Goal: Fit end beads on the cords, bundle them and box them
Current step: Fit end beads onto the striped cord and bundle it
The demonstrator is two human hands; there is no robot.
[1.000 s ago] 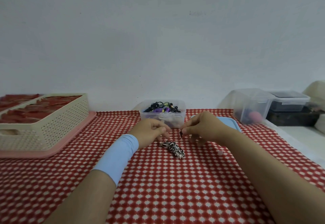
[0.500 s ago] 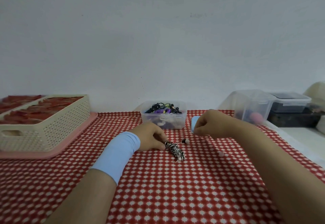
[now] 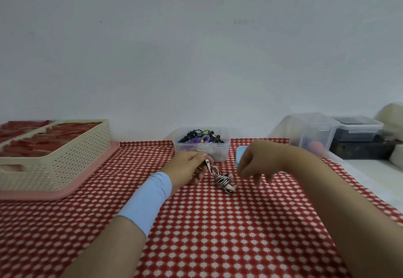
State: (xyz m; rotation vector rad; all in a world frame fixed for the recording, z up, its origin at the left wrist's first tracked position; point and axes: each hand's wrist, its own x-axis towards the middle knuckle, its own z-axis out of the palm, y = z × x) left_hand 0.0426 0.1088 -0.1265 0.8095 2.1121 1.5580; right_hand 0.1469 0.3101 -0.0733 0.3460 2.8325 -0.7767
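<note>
A black-and-white striped cord bundle (image 3: 222, 182) lies on the red checked cloth, with a dark bead (image 3: 230, 176) against its right side. My left hand (image 3: 189, 167), with a light blue sleeve on the wrist, pinches one capped end of the cord and holds it just above the cloth. My right hand (image 3: 258, 159) hovers right of the bundle with its fingers curled downward; I cannot see whether the fingertips hold anything. Behind the hands stands a clear box (image 3: 224, 144) filled with bundled cords.
A blue lid (image 3: 240, 155) lies behind my right hand. At the left, a cream perforated basket (image 3: 65, 159) of red items sits on a pink tray (image 3: 87, 181). A clear container (image 3: 314, 133) and a dark lidded box (image 3: 357, 129) stand at the right.
My right hand let go of the cord end, reached back to the blue lid, then came forward and down beside the bundle. My left hand lifted the cord's capped end.
</note>
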